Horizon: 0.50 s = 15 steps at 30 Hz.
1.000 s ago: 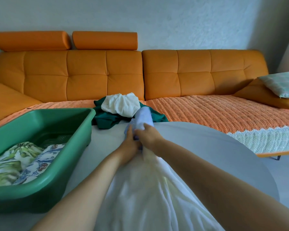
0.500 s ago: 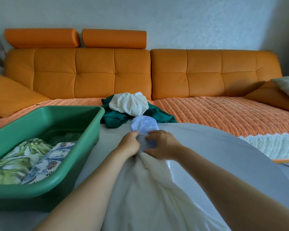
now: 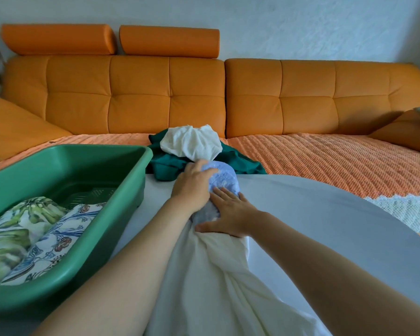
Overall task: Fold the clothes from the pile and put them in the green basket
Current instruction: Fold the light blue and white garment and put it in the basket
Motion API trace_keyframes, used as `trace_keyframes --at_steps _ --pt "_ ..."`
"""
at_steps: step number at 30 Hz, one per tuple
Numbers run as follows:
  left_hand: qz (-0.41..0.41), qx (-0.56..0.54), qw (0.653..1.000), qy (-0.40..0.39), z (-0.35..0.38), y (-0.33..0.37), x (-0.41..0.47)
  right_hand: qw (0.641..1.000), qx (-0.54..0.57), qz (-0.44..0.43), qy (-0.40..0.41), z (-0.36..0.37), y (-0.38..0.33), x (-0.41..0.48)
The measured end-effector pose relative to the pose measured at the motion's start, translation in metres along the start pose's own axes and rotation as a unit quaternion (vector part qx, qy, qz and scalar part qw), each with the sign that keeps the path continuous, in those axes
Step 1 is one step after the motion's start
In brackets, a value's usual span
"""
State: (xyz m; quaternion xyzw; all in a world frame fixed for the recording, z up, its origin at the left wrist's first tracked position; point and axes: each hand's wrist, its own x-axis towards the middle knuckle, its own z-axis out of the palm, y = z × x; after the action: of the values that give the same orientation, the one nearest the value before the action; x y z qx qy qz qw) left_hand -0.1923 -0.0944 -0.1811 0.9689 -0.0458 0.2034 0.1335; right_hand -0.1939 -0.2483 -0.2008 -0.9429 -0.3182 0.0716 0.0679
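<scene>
A light blue garment (image 3: 222,178) lies bunched at the far edge of the grey table (image 3: 325,226). My left hand (image 3: 192,187) curls over its left side and grips it. Just below the bundle, my right hand (image 3: 230,213) lies flat with fingers spread and presses on the cloth. A white cloth (image 3: 216,275) runs from under both hands towards me. Behind them, the pile on the sofa is a white garment (image 3: 192,144) on top of a dark green one (image 3: 170,164). The green basket (image 3: 141,166) stands at the left and holds two folded floral pieces (image 3: 34,238).
An orange sofa (image 3: 136,98) with a woven orange cover (image 3: 325,161) fills the background. Cushions (image 3: 407,134) lie at its right end. The basket takes up the table's left side.
Both hands moved forward with the blue bundle towards the pile. My right hand went from pinching the cloth to lying flat on it. The left hand slid up over the bundle.
</scene>
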Motion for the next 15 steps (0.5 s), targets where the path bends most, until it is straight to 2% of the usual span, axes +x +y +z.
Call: trace_keyframes --at_steps 2,5,11,15 --pt "0.041 -0.004 0.995 -0.088 0.007 -0.002 0.002 0.999 0.012 -0.008 0.046 0.004 0.003 0.005" --pt "-0.016 -0.034 0.979 -0.199 0.02 -0.014 -0.007 0.996 0.003 -0.017 0.085 0.005 0.006 0.005" --pt "-0.081 0.021 0.965 -0.247 0.023 -0.024 -0.008 0.991 -0.084 0.06 0.08 -0.02 -0.02 -0.016" --pt "-0.103 0.067 0.959 -0.256 0.024 -0.024 -0.009 0.992 -0.044 0.101 0.064 -0.023 -0.054 -0.038"
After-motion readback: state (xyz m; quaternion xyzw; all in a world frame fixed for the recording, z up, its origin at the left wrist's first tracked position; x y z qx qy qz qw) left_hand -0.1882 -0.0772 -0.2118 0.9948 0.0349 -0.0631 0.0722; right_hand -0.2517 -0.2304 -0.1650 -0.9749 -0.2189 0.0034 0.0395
